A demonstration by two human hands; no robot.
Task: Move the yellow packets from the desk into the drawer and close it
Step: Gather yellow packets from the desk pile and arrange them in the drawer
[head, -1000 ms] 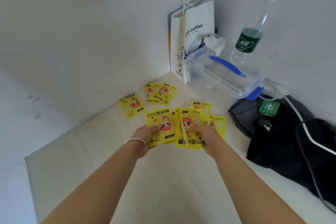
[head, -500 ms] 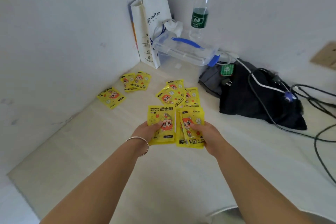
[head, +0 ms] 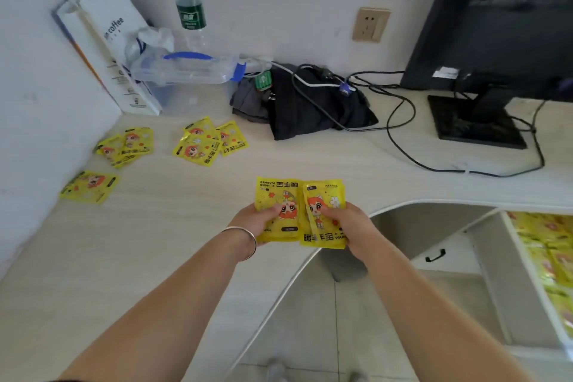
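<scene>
My left hand (head: 255, 222) grips a yellow packet (head: 279, 195) and my right hand (head: 352, 223) grips another yellow packet (head: 325, 195), side by side just above the desk's front edge. More yellow packets stay on the desk: a small pile (head: 206, 141) in the middle, a pile (head: 127, 146) by the left wall, and a single one (head: 88, 186) nearer me. The open drawer (head: 508, 226) at the lower right holds several yellow packets (head: 548, 245).
A white paper bag (head: 114, 49), a clear box with blue clips (head: 183, 70) and a water bottle (head: 190, 14) stand at the back left. Dark cloth (head: 310, 108) with cables lies mid-desk. A black monitor (head: 496, 25) stands at the right. A second drawer handle (head: 435, 256) shows below.
Both hands have carried their packets back from the pile toward the desk's front edge. My view has swung right, and the open drawer and the monitor have come into sight.
</scene>
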